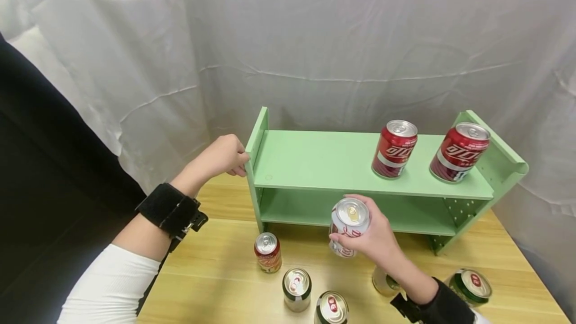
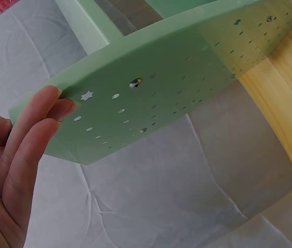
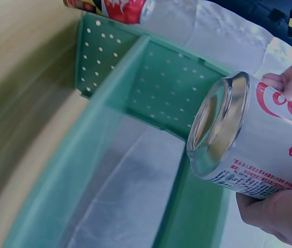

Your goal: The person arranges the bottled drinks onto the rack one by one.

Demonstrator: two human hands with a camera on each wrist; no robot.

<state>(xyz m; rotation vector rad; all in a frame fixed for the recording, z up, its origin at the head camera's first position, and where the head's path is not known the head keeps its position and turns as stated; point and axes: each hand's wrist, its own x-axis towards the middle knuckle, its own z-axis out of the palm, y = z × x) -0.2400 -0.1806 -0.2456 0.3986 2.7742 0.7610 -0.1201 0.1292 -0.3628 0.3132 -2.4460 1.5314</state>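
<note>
White can [image 1: 349, 225] in right hand [image 1: 375, 239]

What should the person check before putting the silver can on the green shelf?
1. Grip on the silver can: the right hand wraps its side. Ok.
2. Green shelf steadied: the left hand touches its left end panel. Ok.
3. Room on the top board: two red cans stand at the right, the left part is bare. Ok.
4. Lower board free: the visible part looks bare, the rest is hidden behind the can. Cannot tell.
5. Can upright: it is tilted in the hand. Not ok.
</note>
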